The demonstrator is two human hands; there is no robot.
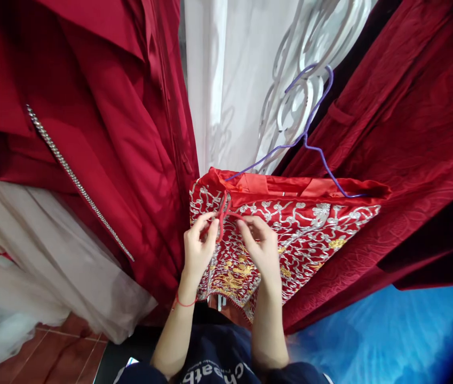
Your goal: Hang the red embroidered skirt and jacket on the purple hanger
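- Front and center, the skirt [302,226] hangs with its waist gaping, red with silver and gold stitching all over.
- That waist is basically a loose pouch: the purple hanger [305,134] has its lower arms down at the opening, and shiny red lining shows inside.
- Hook end is up by the white scrollwork [306,104]; can't tell if it's actually caught there.
- Left hand [200,242] is closed to a pinch, thumb and fingertips on the red cord [221,213] at the skirt's left front.
- Right hand [261,240] looks pinched on the same cord, other fingers loosely curled, small gap between the two hands.
- Edges: skirt's left side is right by the red dress [102,122]. The waist's right corner pokes out in front of the red drape [406,176].
- Lower hem ends between the forearms, near the navy shirt [218,352].
- Room-wise it's tight either side; roomiest bit is above the waist, left of the hanger.
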